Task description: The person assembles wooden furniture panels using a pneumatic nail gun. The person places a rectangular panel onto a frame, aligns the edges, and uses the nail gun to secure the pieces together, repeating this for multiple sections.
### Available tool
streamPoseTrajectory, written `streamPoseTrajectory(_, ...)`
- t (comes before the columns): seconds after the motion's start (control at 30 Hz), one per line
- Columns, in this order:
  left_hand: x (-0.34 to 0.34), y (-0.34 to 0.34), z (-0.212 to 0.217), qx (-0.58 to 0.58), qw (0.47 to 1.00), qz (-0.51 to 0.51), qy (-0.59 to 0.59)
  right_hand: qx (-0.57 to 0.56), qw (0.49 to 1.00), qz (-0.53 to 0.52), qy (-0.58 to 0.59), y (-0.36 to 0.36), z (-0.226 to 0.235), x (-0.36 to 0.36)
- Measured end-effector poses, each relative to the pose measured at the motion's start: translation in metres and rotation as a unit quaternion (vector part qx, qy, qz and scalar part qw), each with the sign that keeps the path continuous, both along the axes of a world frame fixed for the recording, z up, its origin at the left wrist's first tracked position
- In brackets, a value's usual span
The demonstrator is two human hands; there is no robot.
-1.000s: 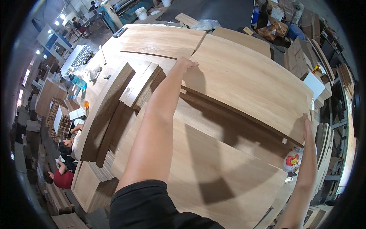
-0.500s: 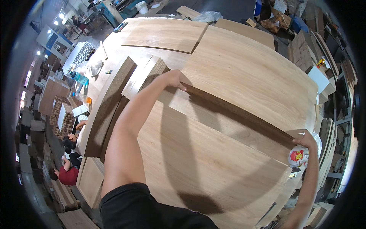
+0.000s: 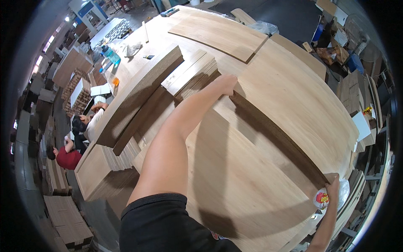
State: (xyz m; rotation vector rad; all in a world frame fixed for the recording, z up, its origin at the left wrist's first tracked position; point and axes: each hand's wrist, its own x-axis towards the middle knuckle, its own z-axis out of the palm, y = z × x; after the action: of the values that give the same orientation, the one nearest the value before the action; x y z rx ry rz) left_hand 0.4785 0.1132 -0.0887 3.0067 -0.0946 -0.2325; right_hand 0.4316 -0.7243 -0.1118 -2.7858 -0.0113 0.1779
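A large light wood-grain panel [image 3: 302, 105] lies across the far right of the work surface, its thick brown edge toward me. My left hand [image 3: 228, 84] is closed on that edge's left end, most fingers hidden from view. At its right end, my right hand [image 3: 333, 187] grips the corner with the thumb near the top face. A second large wood panel [image 3: 247, 168] lies nearer to me, under the shadow of my arms. Beside my left forearm stand a small stack of boards [image 3: 195, 69] and long brown-edged panels [image 3: 147, 84].
Another wood panel [image 3: 222, 33] lies at the back. A plastic bag [image 3: 322, 198] with red and yellow print sits by my right hand. Bottles [image 3: 111, 54] stand at the left edge. Two people, one in a red top [image 3: 69, 157], are at the far left.
The whole view has swung, so the panels and my hands appear farther right. Both hands stay on the same panel's ends, and its place beside the board stack looks much the same.
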Motion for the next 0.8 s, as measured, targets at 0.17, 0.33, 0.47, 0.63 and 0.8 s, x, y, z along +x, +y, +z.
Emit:
streamPoseTrajectory(0.17,0.007,-0.007,-0.005,-0.003,1.000,-0.008,-0.017,-0.068,0.996,0.040,-0.044,-0.003,-0.002,-0.014)
streamPoseTrajectory(0.33,0.011,-0.004,-0.019,0.030,1.000,0.006,0.004,0.010,1.000,-0.030,-0.005,-0.014,-0.017,0.002)
streamPoseTrajectory(0.47,0.022,-0.021,-0.021,0.000,0.999,0.049,-0.006,-0.046,0.996,-0.046,-0.053,-0.071,-0.059,0.020)
streamPoseTrajectory(0.63,-0.011,-0.019,-0.020,-0.050,0.987,0.151,-0.011,-0.076,0.990,-0.102,0.061,-0.007,-0.009,0.033)
streamPoseTrajectory(0.8,-0.121,-0.026,0.055,-0.113,0.971,0.198,-0.072,0.032,0.998,-0.022,-0.048,0.045,0.038,-0.015)
